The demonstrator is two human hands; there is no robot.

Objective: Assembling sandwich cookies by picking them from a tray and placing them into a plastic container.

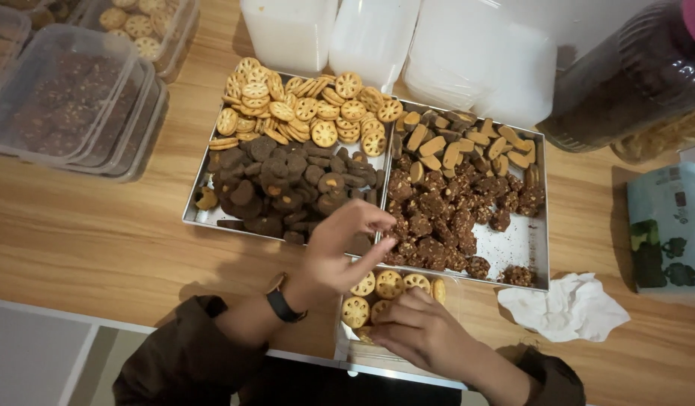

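Observation:
My left hand (340, 244) reaches over the near edge of the left metal tray (199, 218), fingertips pinched beside the dark round cookies (287, 184); whether it holds one I cannot tell. My right hand (419, 327) rests on a clear plastic box (347, 349) at the table's front edge, touching the golden lotus-shaped crackers (381, 289) lined up inside. The left tray also carries a heap of the same golden crackers (302, 109). The right metal tray (529, 248) holds brown crumbly clusters (437, 218) and tan-and-brown finger biscuits (460, 143).
Stacked clear lidded boxes of cookies (77, 98) stand at the far left. White translucent containers (377, 34) line the back. A dark jar with a pink lid (625, 75) is at the right, with a green-and-white packet (667, 233) and a crumpled white tissue (569, 304) nearby.

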